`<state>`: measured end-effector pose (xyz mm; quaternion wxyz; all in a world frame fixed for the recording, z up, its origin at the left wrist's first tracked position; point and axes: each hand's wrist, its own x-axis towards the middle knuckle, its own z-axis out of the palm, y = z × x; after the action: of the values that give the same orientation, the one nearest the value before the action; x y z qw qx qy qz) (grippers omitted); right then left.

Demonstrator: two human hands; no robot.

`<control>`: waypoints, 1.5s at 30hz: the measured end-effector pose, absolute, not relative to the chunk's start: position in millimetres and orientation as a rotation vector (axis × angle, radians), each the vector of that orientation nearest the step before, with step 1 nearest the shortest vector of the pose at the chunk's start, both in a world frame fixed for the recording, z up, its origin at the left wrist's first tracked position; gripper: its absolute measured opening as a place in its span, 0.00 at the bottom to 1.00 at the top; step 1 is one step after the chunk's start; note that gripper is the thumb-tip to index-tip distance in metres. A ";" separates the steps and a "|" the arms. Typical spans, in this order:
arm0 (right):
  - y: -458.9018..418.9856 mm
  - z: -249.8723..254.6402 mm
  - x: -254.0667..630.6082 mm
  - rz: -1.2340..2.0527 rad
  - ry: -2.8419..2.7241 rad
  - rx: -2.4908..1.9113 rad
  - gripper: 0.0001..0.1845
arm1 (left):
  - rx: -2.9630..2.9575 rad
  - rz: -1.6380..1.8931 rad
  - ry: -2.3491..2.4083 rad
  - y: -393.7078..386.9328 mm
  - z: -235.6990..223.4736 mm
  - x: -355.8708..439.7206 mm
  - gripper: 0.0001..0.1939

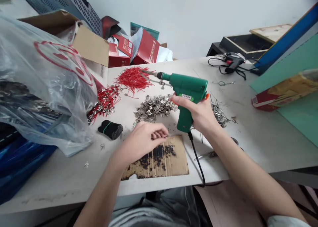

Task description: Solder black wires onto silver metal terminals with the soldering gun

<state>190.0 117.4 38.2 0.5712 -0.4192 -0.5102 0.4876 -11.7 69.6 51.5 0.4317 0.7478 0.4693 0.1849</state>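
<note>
My right hand (196,109) is wrapped around the handle of a green soldering gun (187,87), its tip pointing left above a pile of red wires (134,79). A thin metal tube runs beside the tip. My left hand (146,137) is closed in a pinch over a scorched piece of cardboard (180,164); what sits between thumb and forefinger is too small to make out. On the cardboard, just right of those fingers, lies a small metal terminal (171,147). Behind the left hand spreads a heap of metal terminals (155,107).
Left are a bundle of black wires (110,130), red wires with terminals (105,101) and a clear plastic bag (57,87). A black cord (197,160) hangs from the gun. Scissors (207,155) lie under my right forearm. Red boxes (146,48) stand against the wall.
</note>
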 end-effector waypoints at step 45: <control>125.5 30.2 190.7 1.107 -1.066 -0.948 0.14 | 2.458 0.133 0.954 49.5 41.5 9.8 0.04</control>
<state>190.7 125.5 30.2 0.6197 -0.4121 -0.4633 0.4812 9.8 49.5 41.5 0.2482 0.9019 0.3500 0.0488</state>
